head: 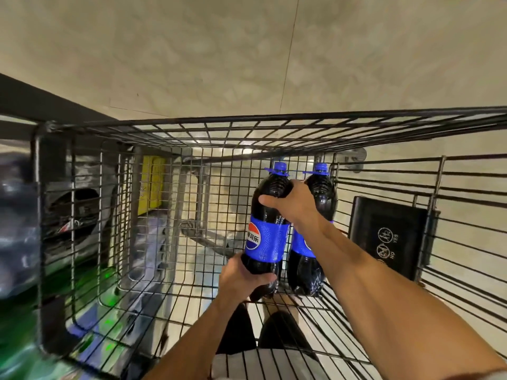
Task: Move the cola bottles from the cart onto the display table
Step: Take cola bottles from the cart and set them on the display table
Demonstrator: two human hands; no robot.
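Two large cola bottles with blue caps and blue labels lie side by side inside the wire cart (192, 124), caps pointing away from me. My left hand (241, 278) grips the base of the left bottle (267, 234). My right hand (293, 204) is curled over the upper shoulder of that same left bottle. The right bottle (321, 193) lies against the cart's right side, partly hidden behind my right forearm. The display table is not in view.
A black plastic child-seat flap (389, 237) with printed symbols hangs on the cart's right wall. Left of the cart are blurred wrapped goods (16, 215) and a yellow item (152, 185). Beige tiled floor (247, 50) lies beyond the cart.
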